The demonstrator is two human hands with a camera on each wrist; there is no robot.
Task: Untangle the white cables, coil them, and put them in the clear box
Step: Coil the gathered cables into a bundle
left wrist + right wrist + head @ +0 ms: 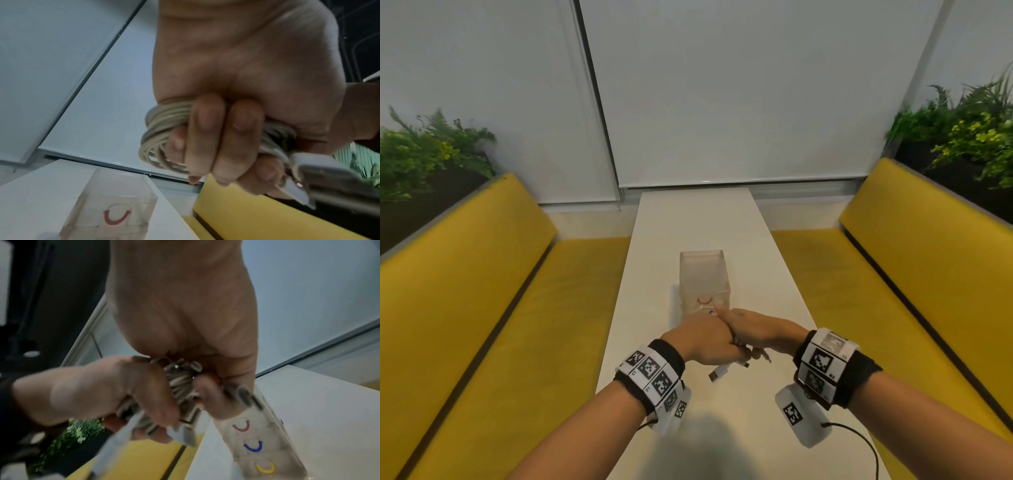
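My left hand (698, 339) grips a coil of white cable (162, 138) in a fist just above the white table (688, 219). Its fingers (207, 126) wrap round the loops. My right hand (760, 329) meets it from the right, and its fingers (213, 392) hold the same coil (180, 382). A USB plug (717, 373) hangs below the two hands. The clear box (703, 274) stands upright on the table just beyond the hands, with red, blue and yellow U marks (252, 447) on it. Most of the coil is hidden by the hands in the head view.
Yellow benches (482, 291) run along both sides of the narrow table, with green plants (431, 147) behind them. White blinds (739, 102) close off the far end. A black wire (859, 442) trails from my right wrist unit.
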